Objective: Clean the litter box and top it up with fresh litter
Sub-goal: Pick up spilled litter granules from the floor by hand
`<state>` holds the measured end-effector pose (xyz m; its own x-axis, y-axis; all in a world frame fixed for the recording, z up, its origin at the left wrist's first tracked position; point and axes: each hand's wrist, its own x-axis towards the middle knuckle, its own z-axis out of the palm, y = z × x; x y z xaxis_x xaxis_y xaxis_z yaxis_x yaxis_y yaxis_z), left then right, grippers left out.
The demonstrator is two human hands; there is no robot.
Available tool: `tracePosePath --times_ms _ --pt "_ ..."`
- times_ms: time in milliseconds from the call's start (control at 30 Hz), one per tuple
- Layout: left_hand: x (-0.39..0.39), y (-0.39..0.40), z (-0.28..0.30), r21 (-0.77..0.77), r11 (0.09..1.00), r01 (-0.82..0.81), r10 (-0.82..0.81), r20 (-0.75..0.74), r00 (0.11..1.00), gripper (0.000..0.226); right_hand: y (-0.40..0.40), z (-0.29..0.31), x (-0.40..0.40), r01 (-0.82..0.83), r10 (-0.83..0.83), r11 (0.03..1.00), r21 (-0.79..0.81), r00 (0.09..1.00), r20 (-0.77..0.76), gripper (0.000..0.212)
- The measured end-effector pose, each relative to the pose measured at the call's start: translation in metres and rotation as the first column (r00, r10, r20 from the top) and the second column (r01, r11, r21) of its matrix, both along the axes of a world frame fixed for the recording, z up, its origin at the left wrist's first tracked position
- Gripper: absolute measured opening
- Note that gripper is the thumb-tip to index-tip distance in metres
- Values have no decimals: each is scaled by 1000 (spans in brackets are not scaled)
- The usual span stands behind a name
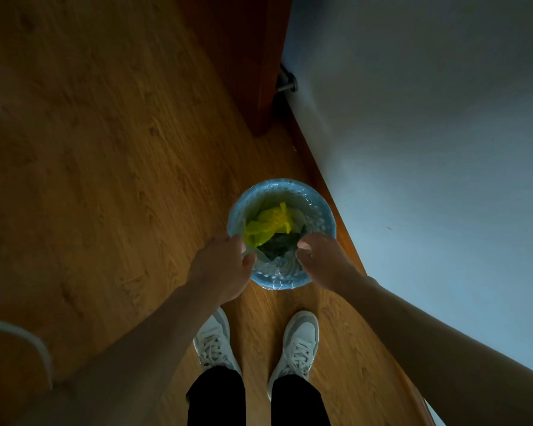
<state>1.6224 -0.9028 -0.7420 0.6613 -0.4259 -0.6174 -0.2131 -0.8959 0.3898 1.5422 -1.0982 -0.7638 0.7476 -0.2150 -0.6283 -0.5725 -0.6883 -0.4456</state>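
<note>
On the wood floor point(105, 149), right by the wall point(428, 133), stands a small round blue bin point(328, 215) w/ a clear plastic liner point(277, 269) folded over its rim. Inside: a crumpled yellow-green bag point(266, 226) in the upper-left part, some pale wrapping next to it, and darker stuff lower down, too dim to tell what. No litter box in view.

Both hands are at the near side of the bin. Left hand point(225, 262) sits over the rim at lower left, fingers curled, thumb and fingertips pinching what looks like the liner edge, so that grip is closed on the liner. Right hand point(320, 259) is at the lower-right rim, fingers curled in, fingertips near the liner; can't tell if its grip actually has plastic in it or just hovers, too dark and blurry. The two hands are apart, w/ the bin's open middle between them. Both forearms are bare and reach down from the bottom corners.

Below the bin, just beside it, two white lace-up sneakers point(299, 342) point toward it, black trouser legs point(216, 398) above them. A brown skirting strip point(330, 192) runs along wall/floor, touching distance from the bin's right side. Up top, a dark wood door edge point(259, 72) w/ a metal door stop point(286, 83) at the wall. A white curved edge point(28, 336) shows at far left, blurred.
</note>
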Motion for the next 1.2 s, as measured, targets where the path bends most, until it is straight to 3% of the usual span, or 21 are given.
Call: tracePosePath --times_ms 567,733,833,1000,1100,1167,1200 --pt "0 8 -1 -14 997 -74 73 -44 996 38 -6 -1 -9 -61 64 995 77 997 -35 41" --pt "-2 9 0 -2 997 -77 77 -51 996 37 -10 -6 -12 -98 97 995 -22 995 -24 24" --pt "-4 10 0 4 997 -77 78 -56 995 37 -11 -8 -13 -3 3 996 -91 1000 0 9" --pt "-8 12 -2 7 997 -72 72 -62 996 37 -6 -2 -11 29 -30 990 -138 999 -11 27" --pt "-10 12 -2 20 999 -50 51 -53 997 37 -3 4 -11 -38 42 981 -192 999 14 22" --pt "-11 12 -3 21 999 -35 36 -44 998 37 -3 2 -12 -48 49 989 -138 999 3 6" --pt "-12 13 -3 21 999 -31 32 -42 999 37 -4 1 -12 -52 52 992 -112 999 -8 10"
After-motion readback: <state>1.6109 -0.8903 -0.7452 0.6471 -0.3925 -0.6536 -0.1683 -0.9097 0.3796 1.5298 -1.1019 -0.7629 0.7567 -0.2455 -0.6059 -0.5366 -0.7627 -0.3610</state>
